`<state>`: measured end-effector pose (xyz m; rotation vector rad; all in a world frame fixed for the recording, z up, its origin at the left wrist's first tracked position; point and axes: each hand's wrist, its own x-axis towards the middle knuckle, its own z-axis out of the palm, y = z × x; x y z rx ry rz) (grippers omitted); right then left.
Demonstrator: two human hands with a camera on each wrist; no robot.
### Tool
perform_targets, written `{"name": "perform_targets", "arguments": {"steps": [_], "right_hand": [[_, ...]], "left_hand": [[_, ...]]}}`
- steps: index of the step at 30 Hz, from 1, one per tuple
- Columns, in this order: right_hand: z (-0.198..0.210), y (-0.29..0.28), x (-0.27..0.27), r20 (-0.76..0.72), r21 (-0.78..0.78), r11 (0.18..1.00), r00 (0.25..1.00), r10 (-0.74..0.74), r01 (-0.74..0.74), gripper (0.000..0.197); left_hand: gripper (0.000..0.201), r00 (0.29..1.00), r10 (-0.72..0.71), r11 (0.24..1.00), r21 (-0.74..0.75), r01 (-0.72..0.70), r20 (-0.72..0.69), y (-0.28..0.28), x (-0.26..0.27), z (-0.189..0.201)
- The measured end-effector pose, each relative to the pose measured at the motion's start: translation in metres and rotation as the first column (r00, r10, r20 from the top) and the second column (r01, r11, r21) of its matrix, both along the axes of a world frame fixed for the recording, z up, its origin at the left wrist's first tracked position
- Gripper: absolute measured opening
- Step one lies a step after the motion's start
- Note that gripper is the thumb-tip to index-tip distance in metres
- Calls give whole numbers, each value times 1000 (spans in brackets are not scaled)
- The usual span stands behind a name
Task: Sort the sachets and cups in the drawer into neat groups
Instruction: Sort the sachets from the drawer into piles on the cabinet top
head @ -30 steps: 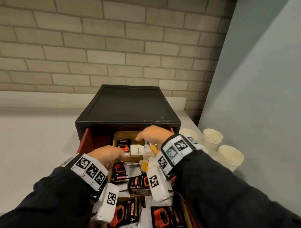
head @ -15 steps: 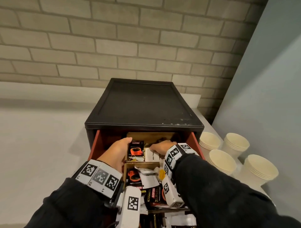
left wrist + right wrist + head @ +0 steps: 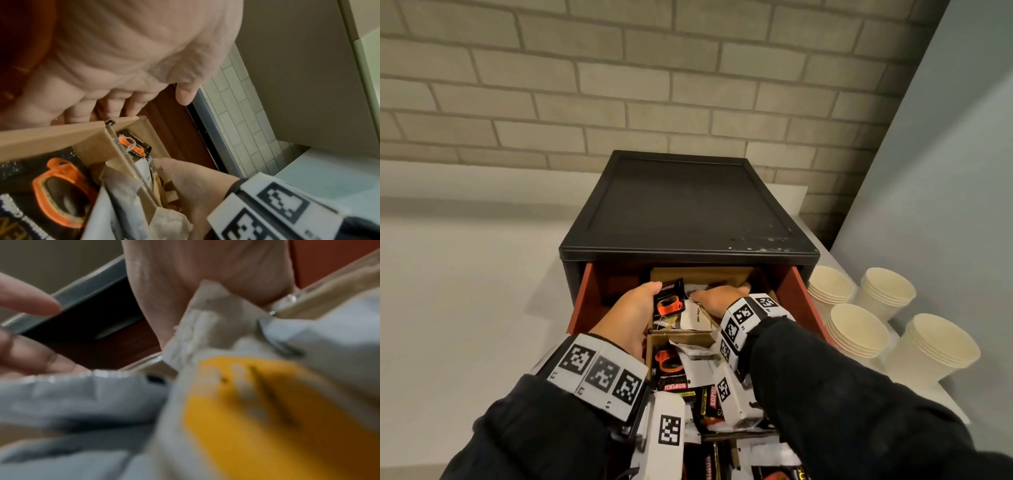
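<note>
The red drawer [image 3: 796, 294] stands pulled out of a black cabinet [image 3: 688, 205] and holds a wooden organizer [image 3: 698, 274] full of mixed sachets. My left hand [image 3: 635, 311] lies along the organizer's left wall [image 3: 51, 136], its fingers [image 3: 115, 105] down the outer side and its thumb free beside a black and orange coffee sachet [image 3: 669, 301]. My right hand [image 3: 719, 298] reaches into the far compartment and pinches a white sachet [image 3: 690, 291]. The right wrist view is blurred, with crumpled white sachets and a yellow sachet [image 3: 257, 402] close up.
Several stacks of cream paper cups [image 3: 859, 329] stand on the white counter [image 3: 465, 274] right of the cabinet, close to a grey wall. A brick wall runs behind. More black and white sachets [image 3: 671, 363] crowd the nearer compartments under my wrists.
Both hands have gone deeper into the drawer. The left moved from the front to the far compartment's left wall, and the right dropped onto the white sachets there. My head came closer.
</note>
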<state>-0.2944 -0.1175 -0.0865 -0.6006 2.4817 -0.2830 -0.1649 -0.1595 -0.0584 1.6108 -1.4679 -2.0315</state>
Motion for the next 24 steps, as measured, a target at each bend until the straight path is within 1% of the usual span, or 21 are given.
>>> {"name": "perform_targets", "arguments": {"steps": [2,4,6,7,8,11,13,14,16,17,19,20,22,24], "right_hand": [[3,1,3,43,-19,999,998,48,-47,67],[8,1,8,73,-53,993,991,113,-109,57],[10,-1,13,93,-103,984,984,154,-145,45],[11,-2,16,121,-131,981,980,158,-142,42],[9,-6,17,164,-172,979,977,134,-106,40],[7,-13,18,286,-343,939,955,81,23,43],[4,-16,19,316,-400,915,944,96,42,53],[1,-19,19,324,-396,918,939,112,27,59],[0,-22,22,288,-344,939,948,138,-32,63],[-1,-24,23,254,-324,945,957,137,-49,59],[-2,-29,24,200,-307,949,970,136,-70,46],[-2,-30,25,163,-287,955,979,124,-73,44],[-3,-32,25,89,-248,967,992,87,-62,46],[-5,-30,27,69,-232,972,997,44,-27,49]], "left_hand": [[42,1000,-9,1000,9,10,-6,-1,0,-3],[43,999,6,1000,25,-6,-32,-3,-1,-8],[49,998,31,999,40,-29,-59,-4,-2,-9],[51,998,28,999,32,-26,-58,-4,-2,-9],[52,998,22,1000,22,-21,-59,-5,-1,-9],[49,997,-6,1000,14,7,-77,-4,1,-7],[51,997,-12,1000,15,13,-73,-4,1,-7],[52,997,-10,1000,14,11,-77,-4,0,-6],[57,998,-15,1000,1,15,-60,-6,-3,-6],[59,999,-13,1000,-2,13,-46,-7,-3,-7],[56,998,-11,1000,2,11,-59,-9,-3,-10],[55,997,-9,1000,5,9,-72,-8,-2,-10],[55,997,-6,1000,11,7,-77,-7,0,-12],[56,997,-8,1000,11,9,-72,-6,0,-12]]}}
